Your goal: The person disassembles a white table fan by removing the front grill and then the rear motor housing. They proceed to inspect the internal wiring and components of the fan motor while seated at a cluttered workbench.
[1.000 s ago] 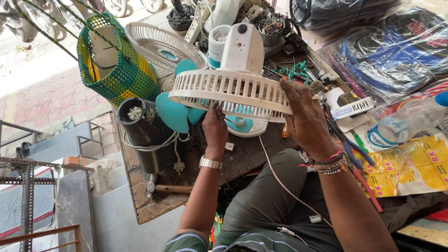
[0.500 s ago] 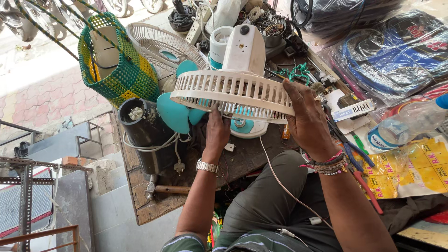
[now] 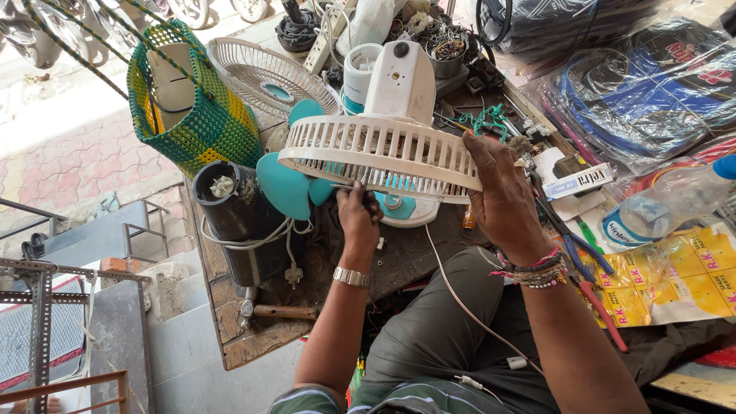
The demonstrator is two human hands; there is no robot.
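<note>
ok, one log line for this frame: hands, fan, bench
left hand: under fan guard, by teal blades | right hand: grips guard rim | fan: white, on bench | nearby: hammer, black jar

Bright daylight, sharp focus, glare on plastic bags (image 3: 613, 84).

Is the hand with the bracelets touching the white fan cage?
Touching. The head view shows the right hand wrapped over the rim of the white fan cage, fingers pressed on its ribs with no gap.
</note>
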